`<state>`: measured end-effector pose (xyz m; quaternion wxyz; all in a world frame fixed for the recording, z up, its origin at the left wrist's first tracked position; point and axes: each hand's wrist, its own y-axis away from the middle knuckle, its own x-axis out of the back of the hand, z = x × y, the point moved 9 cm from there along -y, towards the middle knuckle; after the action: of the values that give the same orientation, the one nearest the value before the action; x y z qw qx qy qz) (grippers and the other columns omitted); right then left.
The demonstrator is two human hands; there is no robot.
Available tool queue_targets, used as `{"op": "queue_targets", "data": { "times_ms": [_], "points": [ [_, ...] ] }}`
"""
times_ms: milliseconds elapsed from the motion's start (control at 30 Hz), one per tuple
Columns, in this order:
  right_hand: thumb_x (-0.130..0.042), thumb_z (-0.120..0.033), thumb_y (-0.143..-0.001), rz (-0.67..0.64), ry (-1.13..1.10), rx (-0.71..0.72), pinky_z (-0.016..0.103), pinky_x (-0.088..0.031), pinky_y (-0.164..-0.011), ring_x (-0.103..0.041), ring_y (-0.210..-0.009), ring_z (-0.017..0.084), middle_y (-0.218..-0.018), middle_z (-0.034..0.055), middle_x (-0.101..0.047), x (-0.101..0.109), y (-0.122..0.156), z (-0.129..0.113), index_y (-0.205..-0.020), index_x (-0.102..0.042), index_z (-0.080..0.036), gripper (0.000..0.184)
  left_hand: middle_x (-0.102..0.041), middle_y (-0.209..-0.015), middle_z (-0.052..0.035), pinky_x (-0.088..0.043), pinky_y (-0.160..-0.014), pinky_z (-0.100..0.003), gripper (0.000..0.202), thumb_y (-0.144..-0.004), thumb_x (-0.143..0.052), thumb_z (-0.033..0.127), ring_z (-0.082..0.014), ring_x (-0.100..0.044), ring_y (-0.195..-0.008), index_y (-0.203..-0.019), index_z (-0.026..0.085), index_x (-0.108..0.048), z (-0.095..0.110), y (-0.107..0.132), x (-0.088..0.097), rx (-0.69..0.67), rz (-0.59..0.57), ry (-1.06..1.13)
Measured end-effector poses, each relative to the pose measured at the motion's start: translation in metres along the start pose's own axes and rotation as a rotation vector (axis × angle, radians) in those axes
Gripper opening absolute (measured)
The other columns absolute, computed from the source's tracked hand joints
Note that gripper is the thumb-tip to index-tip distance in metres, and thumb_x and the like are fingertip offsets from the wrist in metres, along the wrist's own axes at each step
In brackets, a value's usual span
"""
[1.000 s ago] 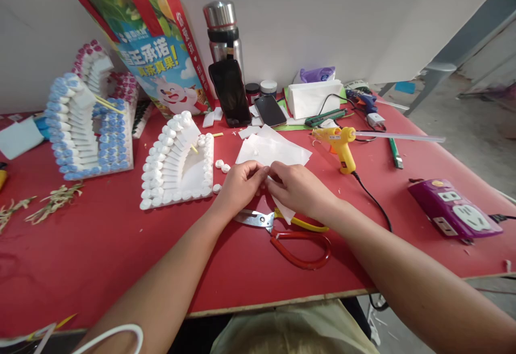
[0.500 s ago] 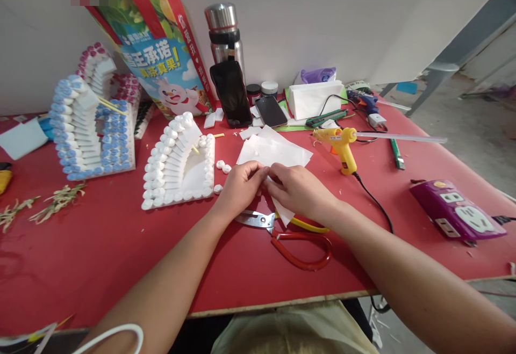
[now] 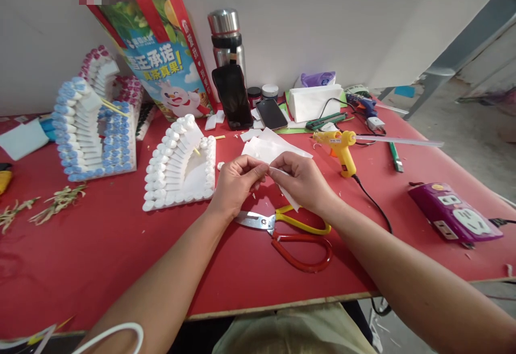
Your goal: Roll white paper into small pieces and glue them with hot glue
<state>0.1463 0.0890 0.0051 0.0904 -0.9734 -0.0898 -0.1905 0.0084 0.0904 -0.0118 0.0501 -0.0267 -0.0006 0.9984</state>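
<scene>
My left hand (image 3: 236, 185) and my right hand (image 3: 306, 179) meet over the table with thumbs and fingertips pinched together. Between them is a strip of thin white paper (image 3: 293, 202), its free end hanging below my right palm; the pinched part is mostly hidden. Just beneath the hands lie scissors (image 3: 255, 221) with one yellow and one red handle, their blades pointing left. White paper sheets (image 3: 274, 142) rest behind my fingers. To the left of my left hand stands a white fan-shaped model (image 3: 166, 168) edged with rolled white paper balls.
A yellow glue gun (image 3: 342, 147) with its cord lies at right, near a purple power socket (image 3: 447, 209). Behind are a phone (image 3: 231, 96) leaning on a steel flask (image 3: 224, 23), tissues (image 3: 312, 104) and a bag (image 3: 161, 58). A blue-and-white model (image 3: 78, 128) stands left.
My hands have shifted slightly and the fingers have turned on the paper. Its hanging end has swung up and right, uncovering more of the yellow scissor handle. My left hand covers more loose white balls.
</scene>
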Motion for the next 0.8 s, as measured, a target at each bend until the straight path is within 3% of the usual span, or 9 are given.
{"op": "queue_targets", "data": {
  "times_ms": [300, 533, 800],
  "points": [
    [-0.064, -0.033, -0.087, -0.075, -0.337, 0.019, 0.026, -0.041, -0.055, -0.053, -0.055, 0.011, -0.062, -0.0022, -0.06, -0.008, 0.004, -0.011, -0.08, -0.057, -0.018, 0.018, -0.059, -0.058, 0.0022, -0.035, -0.047, -0.021, 0.017, -0.08, -0.076, 0.033, -0.0074, -0.045, -0.049, -0.075, 0.017, -0.07, 0.015, 0.006, 0.003, -0.122, 0.086, -0.031],
    [-0.067, -0.035, -0.084, -0.012, -0.328, -0.023, 0.025, -0.039, -0.052, -0.054, -0.055, 0.011, -0.064, -0.0012, -0.063, -0.002, -0.001, -0.003, -0.077, -0.056, -0.018, 0.021, -0.066, -0.068, -0.0009, -0.044, -0.054, -0.022, 0.02, -0.081, -0.075, 0.035, -0.0093, -0.052, -0.054, -0.091, 0.017, -0.076, 0.013, 0.006, -0.003, -0.087, 0.016, -0.096],
    [-0.067, -0.036, -0.085, -0.048, -0.312, 0.012, 0.025, -0.037, -0.05, -0.052, -0.051, 0.01, -0.059, -0.0029, -0.06, -0.006, 0.002, -0.009, -0.076, -0.056, -0.019, 0.022, -0.058, -0.057, 0.0022, -0.033, -0.044, -0.02, 0.021, -0.083, -0.073, 0.037, -0.0053, -0.042, -0.043, -0.085, 0.016, -0.075, 0.007, 0.003, -0.002, -0.042, 0.024, 0.026]
  ]
}}
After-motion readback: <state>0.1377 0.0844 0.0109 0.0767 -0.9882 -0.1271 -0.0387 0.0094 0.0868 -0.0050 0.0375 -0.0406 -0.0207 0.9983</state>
